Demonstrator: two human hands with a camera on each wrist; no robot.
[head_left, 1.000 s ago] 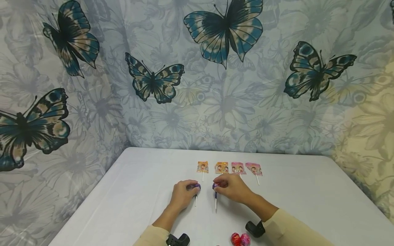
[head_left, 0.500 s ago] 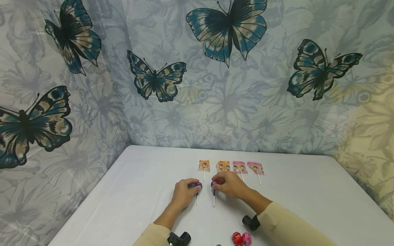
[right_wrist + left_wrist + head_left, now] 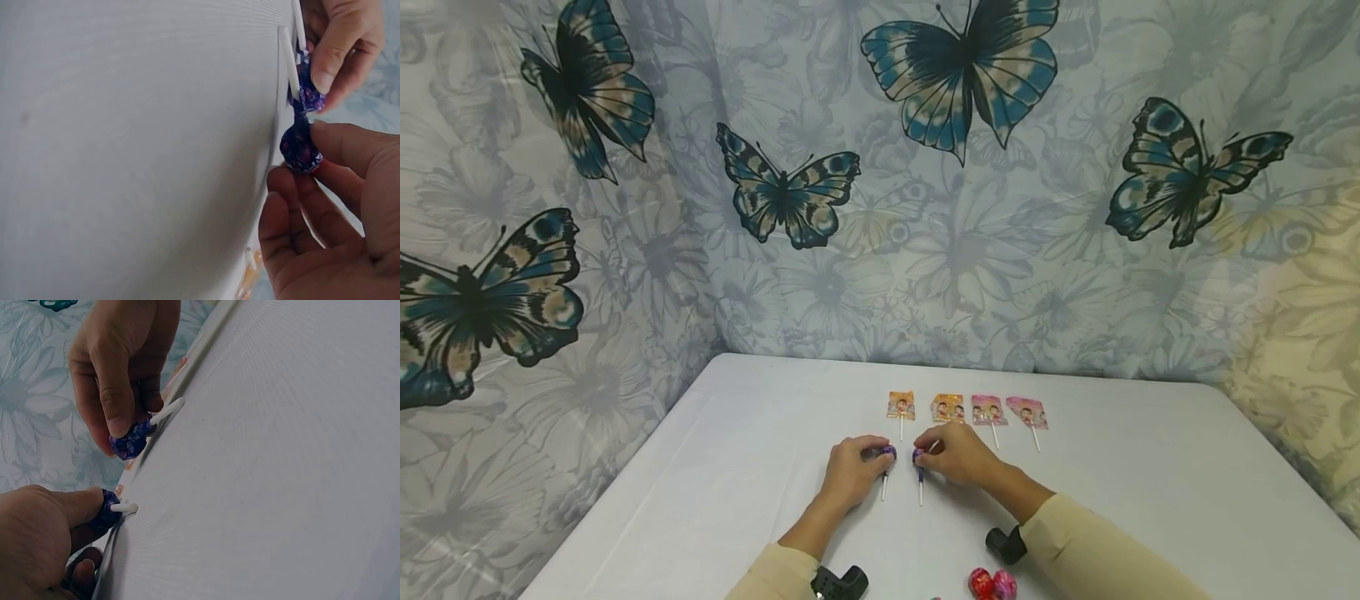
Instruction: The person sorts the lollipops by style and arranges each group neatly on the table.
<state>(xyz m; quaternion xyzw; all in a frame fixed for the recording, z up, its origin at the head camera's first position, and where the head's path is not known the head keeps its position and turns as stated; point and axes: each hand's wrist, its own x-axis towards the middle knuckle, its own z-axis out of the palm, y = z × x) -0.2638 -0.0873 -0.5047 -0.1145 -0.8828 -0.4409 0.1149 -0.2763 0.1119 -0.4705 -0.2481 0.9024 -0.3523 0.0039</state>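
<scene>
Purple pair: two lollipops lying side by side, sticks toward the person.
Left hand: pinching left lollipop, steadying it.
Right hand: pinching right lollipop, lining it up.

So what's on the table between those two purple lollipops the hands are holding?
Nothing: in the head view only bare white tablecloth shows between the left lollipop and the right lollipop.

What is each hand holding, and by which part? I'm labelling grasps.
Left hand pinches one purple lollipop by its wrapped head; right hand likewise pinches the other lollipop.
</scene>
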